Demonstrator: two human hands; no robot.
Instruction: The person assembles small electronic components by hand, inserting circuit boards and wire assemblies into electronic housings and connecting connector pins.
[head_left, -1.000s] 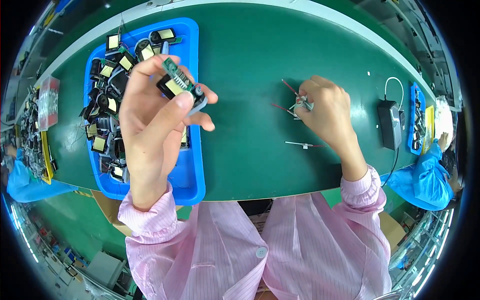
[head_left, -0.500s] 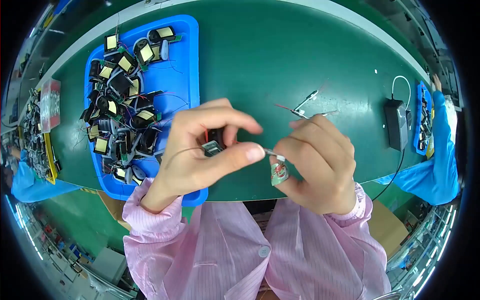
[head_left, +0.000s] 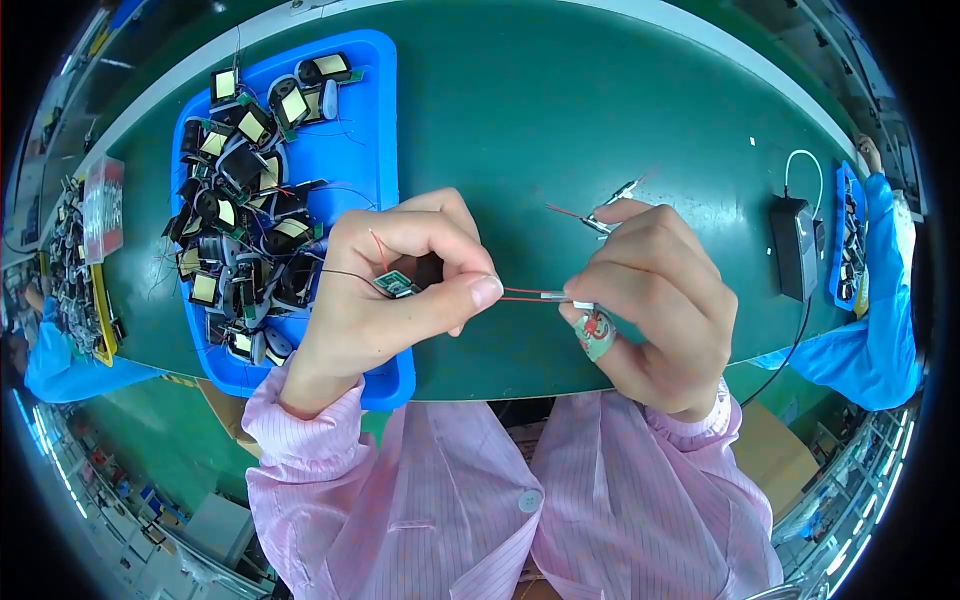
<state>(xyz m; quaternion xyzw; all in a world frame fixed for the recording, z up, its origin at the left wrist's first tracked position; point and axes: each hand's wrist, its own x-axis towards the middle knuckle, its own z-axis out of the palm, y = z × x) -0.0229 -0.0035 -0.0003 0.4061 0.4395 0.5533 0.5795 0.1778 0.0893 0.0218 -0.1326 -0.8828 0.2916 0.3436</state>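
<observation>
A green circuit board (head_left: 395,284) is held by the left fingers (head_left: 432,236). A thin red-wired part (head_left: 552,296) is pinched by the right fingers (head_left: 622,282).

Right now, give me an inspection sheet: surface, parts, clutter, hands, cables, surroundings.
Surface: green table, with small white bits at right.
Parts: board at the left hand; red wires run between the hands; units with cream pads piled in the blue tray.
Clutter: leads lie beyond the right hand, partly hidden by it.
Hands: left closed around the board, right pinching the wires' far end.
Cables: black box at right, white cable above, dark cable below.
Surroundings: co-worker's blue sleeve at right; yellow tray at left.
</observation>
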